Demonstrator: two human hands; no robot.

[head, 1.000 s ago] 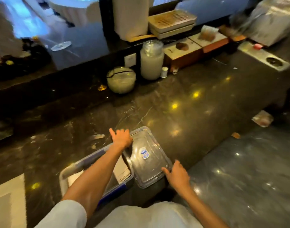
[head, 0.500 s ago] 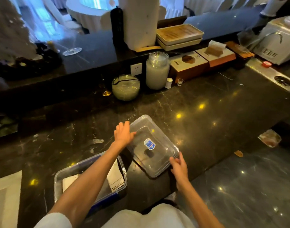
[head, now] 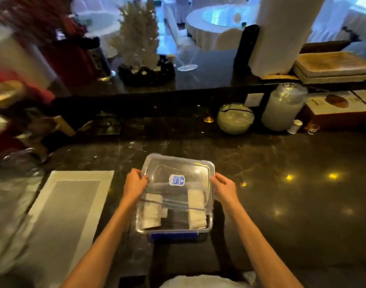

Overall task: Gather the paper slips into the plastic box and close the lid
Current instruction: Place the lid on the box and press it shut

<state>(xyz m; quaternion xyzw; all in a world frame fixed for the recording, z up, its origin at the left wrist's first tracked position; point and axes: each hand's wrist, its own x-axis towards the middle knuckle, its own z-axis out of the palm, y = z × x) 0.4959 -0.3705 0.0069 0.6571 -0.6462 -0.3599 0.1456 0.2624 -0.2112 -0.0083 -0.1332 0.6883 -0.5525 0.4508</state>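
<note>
A clear plastic box with a blue front clip sits on the dark marble counter right in front of me. Two stacks of pale paper slips lie inside, one at the left and one at the right. The clear lid, with a blue-and-white sticker in its middle, is held tilted over the box's far half, its near edge raised. My left hand grips the lid's left edge. My right hand grips its right edge.
A grey-and-white mat lies to the left of the box. Along the back wall stand a round glass bowl, a tall lidded jar and a brown-and-white carton. Blurred red and glass items crowd the far left.
Both hands lifted the lid from the counter at the right and carried it left over the box. The camera view swung left, so the box now sits in the middle.
</note>
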